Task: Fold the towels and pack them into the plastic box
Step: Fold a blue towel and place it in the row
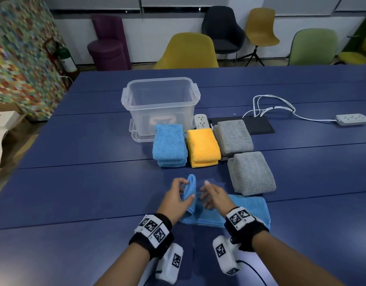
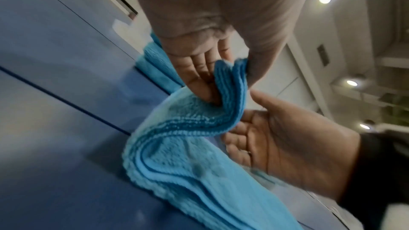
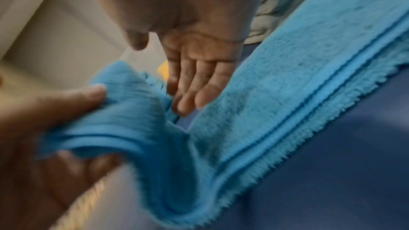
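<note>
A light blue towel (image 1: 247, 209) lies partly folded on the blue table (image 1: 85, 193), close in front of me. My left hand (image 1: 178, 194) pinches its left end between thumb and fingers and holds that end (image 2: 230, 85) lifted off the table. My right hand (image 1: 211, 195) is open with straight fingers (image 3: 199, 83) just right of the lifted end; whether it touches the cloth I cannot tell. Further back stands the clear plastic box (image 1: 157, 81), with no towel inside. In front of it lie folded towels: blue (image 1: 169, 145), yellow (image 1: 203, 147) and two grey ones (image 1: 234, 137) (image 1: 251, 172).
A white power strip (image 1: 201, 120) and a black pad (image 1: 258, 123) lie behind the folded towels. Cables run right to a second power strip (image 1: 352, 119). A clear lid (image 1: 136, 135) sits under the box. Chairs (image 1: 188, 52) line the table's far edge.
</note>
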